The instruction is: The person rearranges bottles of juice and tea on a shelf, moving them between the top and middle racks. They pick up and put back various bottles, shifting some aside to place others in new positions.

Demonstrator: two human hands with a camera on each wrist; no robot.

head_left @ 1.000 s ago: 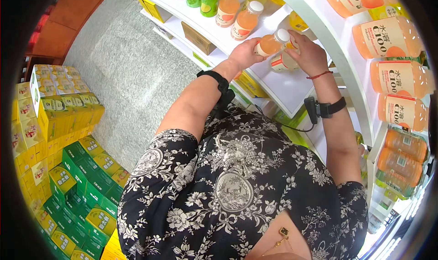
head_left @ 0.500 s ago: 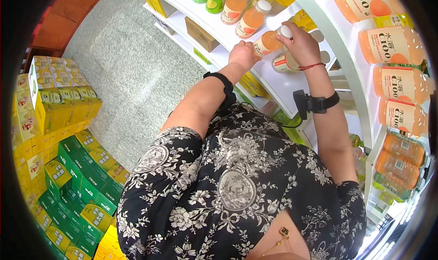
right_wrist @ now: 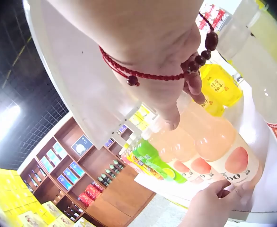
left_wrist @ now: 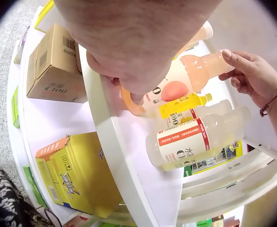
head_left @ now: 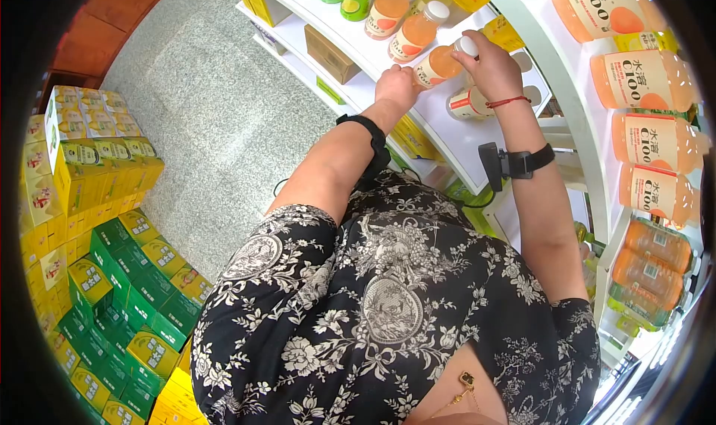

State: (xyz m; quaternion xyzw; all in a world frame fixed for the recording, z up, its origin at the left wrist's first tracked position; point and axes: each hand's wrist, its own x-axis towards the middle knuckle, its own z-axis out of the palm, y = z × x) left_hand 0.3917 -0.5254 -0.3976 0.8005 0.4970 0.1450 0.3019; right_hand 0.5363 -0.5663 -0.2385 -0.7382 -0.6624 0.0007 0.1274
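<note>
A peach-coloured juice bottle (head_left: 438, 68) with a white cap stands at the shelf's front, its cream label showing a peach-coloured fruit. My right hand (head_left: 494, 68) pinches it at the cap, thumb and fingers on either side. Low on the same bottle, my left hand (head_left: 397, 91) holds the base, thumb and fingers against it in the right wrist view. Beside it is a pale, clear bottle (left_wrist: 190, 142) with a red-striped label. A small yellow bottle (left_wrist: 185, 105) shows between these two in the left wrist view.
More peach-coloured bottles (head_left: 414, 33) and green bottles (head_left: 356, 0) line the white shelf (head_left: 466, 143). Larger juice bottles (head_left: 643, 82) fill the right-hand shelf. Below, a brown carton (left_wrist: 55, 66) and a yellow box (left_wrist: 81, 172) sit on lower shelving. Stacked yellow and green cartons (head_left: 138, 276) stand left.
My right hand has moved from the bottle's side up onto its cap. The left hand has slid down towards the base, and the bottle has shifted slightly left, closer to the row.
</note>
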